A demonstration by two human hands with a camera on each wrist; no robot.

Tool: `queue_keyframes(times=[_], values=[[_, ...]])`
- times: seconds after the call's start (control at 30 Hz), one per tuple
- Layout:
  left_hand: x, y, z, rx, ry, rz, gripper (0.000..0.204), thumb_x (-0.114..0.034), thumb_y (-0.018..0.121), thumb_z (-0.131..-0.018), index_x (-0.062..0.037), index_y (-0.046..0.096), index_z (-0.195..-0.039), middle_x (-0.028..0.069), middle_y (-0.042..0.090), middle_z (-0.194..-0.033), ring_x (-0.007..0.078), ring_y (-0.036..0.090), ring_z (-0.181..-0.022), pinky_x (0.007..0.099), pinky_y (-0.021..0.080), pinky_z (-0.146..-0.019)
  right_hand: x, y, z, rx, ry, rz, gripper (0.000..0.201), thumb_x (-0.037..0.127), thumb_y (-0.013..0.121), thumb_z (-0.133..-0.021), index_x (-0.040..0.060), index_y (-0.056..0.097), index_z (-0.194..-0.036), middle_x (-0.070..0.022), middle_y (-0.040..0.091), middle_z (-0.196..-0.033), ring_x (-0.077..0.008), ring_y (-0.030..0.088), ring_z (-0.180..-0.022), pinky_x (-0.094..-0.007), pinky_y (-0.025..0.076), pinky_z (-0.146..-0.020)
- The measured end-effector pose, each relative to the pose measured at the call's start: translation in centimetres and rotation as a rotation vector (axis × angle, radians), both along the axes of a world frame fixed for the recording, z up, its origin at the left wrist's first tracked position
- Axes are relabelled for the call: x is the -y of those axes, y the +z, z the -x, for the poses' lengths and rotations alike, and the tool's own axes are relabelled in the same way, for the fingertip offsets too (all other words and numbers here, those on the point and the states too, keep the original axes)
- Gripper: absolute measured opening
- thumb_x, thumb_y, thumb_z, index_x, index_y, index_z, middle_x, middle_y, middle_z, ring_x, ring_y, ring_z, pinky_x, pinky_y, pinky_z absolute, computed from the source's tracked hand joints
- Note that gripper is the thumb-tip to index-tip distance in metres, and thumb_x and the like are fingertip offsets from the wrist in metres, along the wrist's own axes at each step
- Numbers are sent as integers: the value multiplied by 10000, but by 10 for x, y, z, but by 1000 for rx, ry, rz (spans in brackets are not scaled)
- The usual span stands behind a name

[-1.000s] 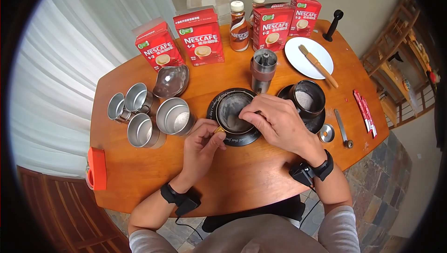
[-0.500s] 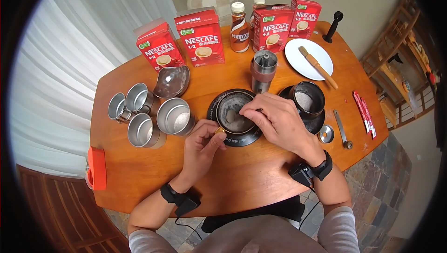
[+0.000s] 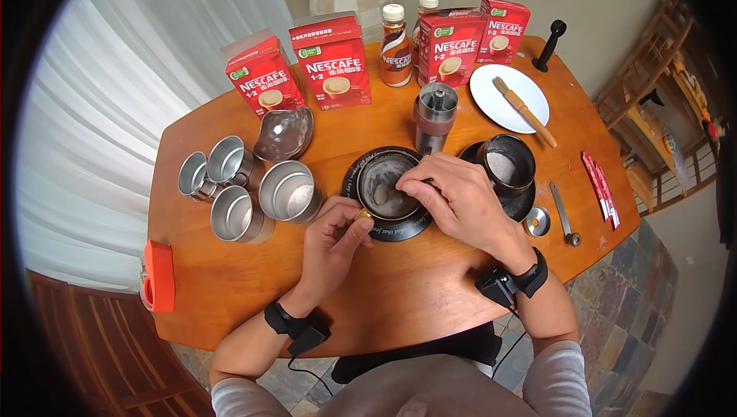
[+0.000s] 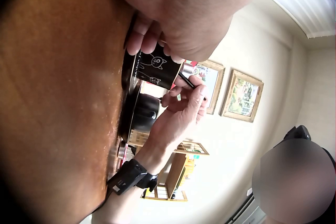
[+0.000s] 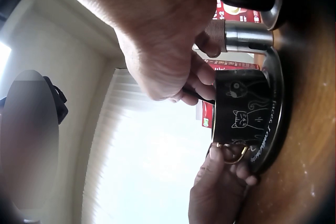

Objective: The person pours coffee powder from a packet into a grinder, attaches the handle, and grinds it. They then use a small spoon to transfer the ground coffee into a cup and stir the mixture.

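A black cup (image 3: 388, 206) with white cat drawings, clear in the right wrist view on its side wall (image 5: 239, 106), stands on a black saucer (image 3: 351, 179) with white lettering. My left hand (image 3: 328, 246) pinches the cup's gold handle (image 5: 242, 157) between thumb and fingers. Over the cup's right rim, my right hand (image 3: 464, 206) pinches a thin dark utensil (image 4: 187, 80) that slants down into the cup; its lower end is in the greyish contents. Both wrists wear black bands with cameras.
Metal cups (image 3: 289, 193) and a dark dish (image 3: 283, 134) stand left. Behind are a grinder (image 3: 434, 117), red boxes (image 3: 331, 64) and bottles. To the right are a second black cup (image 3: 508, 162), a white plate (image 3: 491, 106) with a brush, a metal spoon (image 3: 562, 210) and red sachets (image 3: 601, 186).
The right fingers and the utensil shift very slightly at the cup. The left hand keeps its hold on the handle, and the cup stays in place.
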State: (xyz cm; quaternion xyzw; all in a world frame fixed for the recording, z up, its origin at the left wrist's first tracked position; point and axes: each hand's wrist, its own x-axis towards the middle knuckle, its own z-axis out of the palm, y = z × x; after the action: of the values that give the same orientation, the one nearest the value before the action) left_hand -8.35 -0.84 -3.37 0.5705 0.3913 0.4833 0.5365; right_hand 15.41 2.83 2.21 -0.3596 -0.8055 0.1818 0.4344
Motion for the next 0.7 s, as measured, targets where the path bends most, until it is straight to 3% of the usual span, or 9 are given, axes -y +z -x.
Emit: queue_keyframes(times=[0.7], values=[[-1, -2, 1, 16, -6, 1, 92, -58, 663, -1042, 30, 662, -1013, 53, 550, -1129, 94, 652, -809, 242, 557, -726, 1, -1, 2, 0, 20, -6, 97, 109, 695, -962, 11, 694, -963, -156, 692, -862, -385, 670, -804, -449, 532, -680]])
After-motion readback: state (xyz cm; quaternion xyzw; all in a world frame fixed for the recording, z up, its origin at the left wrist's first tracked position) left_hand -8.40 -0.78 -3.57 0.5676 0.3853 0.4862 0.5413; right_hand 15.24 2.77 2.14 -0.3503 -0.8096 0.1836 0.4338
